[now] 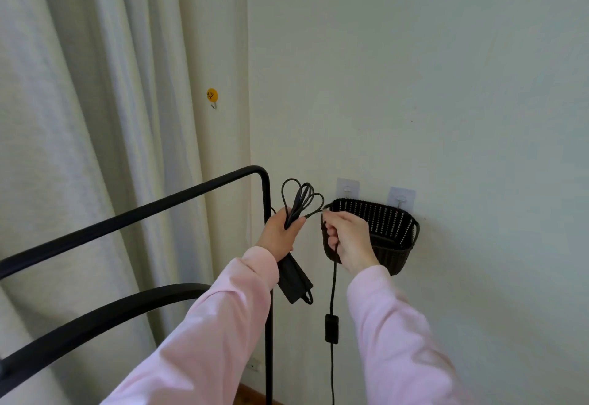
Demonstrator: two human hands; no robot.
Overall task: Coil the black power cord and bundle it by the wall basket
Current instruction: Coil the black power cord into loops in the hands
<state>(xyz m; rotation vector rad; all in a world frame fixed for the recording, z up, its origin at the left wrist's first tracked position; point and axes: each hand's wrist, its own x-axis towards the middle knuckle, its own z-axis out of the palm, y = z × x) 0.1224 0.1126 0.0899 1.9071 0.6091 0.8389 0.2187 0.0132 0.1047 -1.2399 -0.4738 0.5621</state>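
Note:
My left hand (280, 234) grips several loops of the black power cord (301, 197); the loops stick up above my fist. The cord's black adapter brick (293, 280) hangs below that hand. My right hand (347, 239) pinches the loose run of cord in front of the dark woven wall basket (392, 229). From this hand the cord drops straight down through an inline switch (331, 328) and out of the frame's bottom edge. A short stretch of cord joins the two hands.
A black metal rack frame (266, 181) stands just left of my left hand, its post running down to the floor. The basket hangs on two clear adhesive hooks (347, 189). A yellow smiley hook (212, 95) sits on the wall beside pale curtains (79, 117).

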